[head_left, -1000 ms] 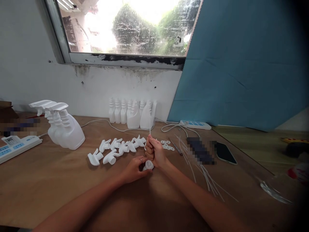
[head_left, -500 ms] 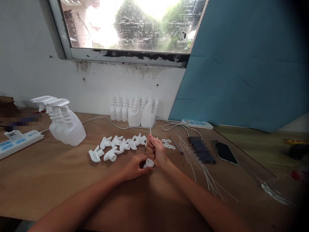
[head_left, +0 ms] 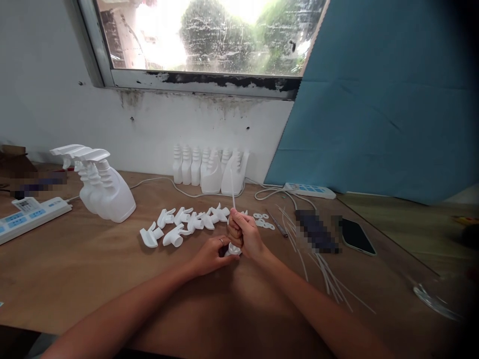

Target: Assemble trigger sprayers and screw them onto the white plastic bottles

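Note:
Low over the table, my left hand (head_left: 215,255) is closed around a white spray head (head_left: 234,250) with its opening facing up. My right hand (head_left: 245,232) makes a fist around a thin white tube (head_left: 233,192), whose free end points up and away from me. The fist sits directly over the spray head, and the tube's lower end is hidden by my fingers. Left of my hands lie several loose white spray heads (head_left: 174,236). Small white rings (head_left: 264,223) rest just beyond my right hand, beside a thin pen-like tool (head_left: 277,224).
White bottles (head_left: 211,174) stand along the wall. Bottles with spray heads (head_left: 108,192) stand at the left near a power strip (head_left: 37,215). To the right are loose thin tubes (head_left: 329,279), a phone (head_left: 357,236), another power strip (head_left: 310,190) and cables.
My right fist has come down slightly closer to the spray head in my left hand. The whole view has shifted a little. Both hands keep their hold.

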Available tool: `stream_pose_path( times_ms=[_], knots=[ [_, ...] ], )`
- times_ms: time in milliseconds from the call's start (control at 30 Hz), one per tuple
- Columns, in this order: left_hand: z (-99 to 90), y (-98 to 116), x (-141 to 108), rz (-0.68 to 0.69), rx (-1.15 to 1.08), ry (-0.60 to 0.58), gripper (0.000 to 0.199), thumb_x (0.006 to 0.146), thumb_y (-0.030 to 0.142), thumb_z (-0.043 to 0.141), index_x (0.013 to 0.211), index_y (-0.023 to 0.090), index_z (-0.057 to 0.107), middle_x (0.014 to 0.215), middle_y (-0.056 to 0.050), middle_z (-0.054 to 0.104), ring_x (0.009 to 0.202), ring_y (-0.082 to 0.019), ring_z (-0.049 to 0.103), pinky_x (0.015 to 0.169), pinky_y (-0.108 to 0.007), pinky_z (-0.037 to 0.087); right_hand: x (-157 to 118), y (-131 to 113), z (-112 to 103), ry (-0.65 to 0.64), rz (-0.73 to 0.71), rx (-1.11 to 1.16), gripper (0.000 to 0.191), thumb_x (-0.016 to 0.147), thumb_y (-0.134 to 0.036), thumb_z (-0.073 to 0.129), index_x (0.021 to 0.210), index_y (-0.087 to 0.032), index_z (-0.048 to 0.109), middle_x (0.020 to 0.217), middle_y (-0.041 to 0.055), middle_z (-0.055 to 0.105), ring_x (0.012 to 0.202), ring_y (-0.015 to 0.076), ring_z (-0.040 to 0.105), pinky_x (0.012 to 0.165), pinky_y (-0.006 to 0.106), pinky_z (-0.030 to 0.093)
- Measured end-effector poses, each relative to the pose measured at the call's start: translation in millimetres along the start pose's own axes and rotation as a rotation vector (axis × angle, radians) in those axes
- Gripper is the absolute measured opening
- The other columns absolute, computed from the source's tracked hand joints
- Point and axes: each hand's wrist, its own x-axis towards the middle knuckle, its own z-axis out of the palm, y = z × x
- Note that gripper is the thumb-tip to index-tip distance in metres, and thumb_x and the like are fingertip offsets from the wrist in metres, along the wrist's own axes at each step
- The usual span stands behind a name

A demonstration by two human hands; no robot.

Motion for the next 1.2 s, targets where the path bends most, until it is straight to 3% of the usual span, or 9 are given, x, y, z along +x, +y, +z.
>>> stream_pose_path(
  times_ms=[533,767,1200],
  knots=[
    [0.9,-4,0,-0.021,-0.008,0.008,0.033,0.083,0.046,0.059,0.086,0.014,0.065,0.08,-0.004,0.061,0.071,-0.014,0.049,0.065,-0.025,0.04,-4,3,3,-0.004,-0.04,-0.075,0.049,0.078,-0.052,0.064,0.054,-0.019,0.037,0.044,-0.0101,0.025,0.033,0.0009,0.015,0.03,0.016,0.009],
    [0.1,-2,-1,0.004,-0.005,-0.018,0.034,0.082,0.046,0.06,0.098,0.016,0.066,0.091,-0.005,0.063,0.078,-0.016,0.052,0.072,-0.026,0.042,3,6,-4,0.007,0.007,0.027,0.049,0.08,-0.054,0.061,0.055,-0.02,0.035,0.041,-0.0113,0.021,0.032,0.0016,0.01,0.03,0.017,0.006],
    [0.6,-5,0,-0.038,-0.086,-0.054,0.034,0.082,0.047,0.061,0.093,0.016,0.066,0.088,-0.004,0.061,0.081,-0.016,0.052,0.074,-0.025,0.043,3,18,-11,0.097,-0.052,0.03,0.056,0.076,-0.063,0.06,0.053,-0.021,0.031,0.038,-0.011,0.022,0.031,0.0016,0.009,0.029,0.016,0.008]
  ],
)
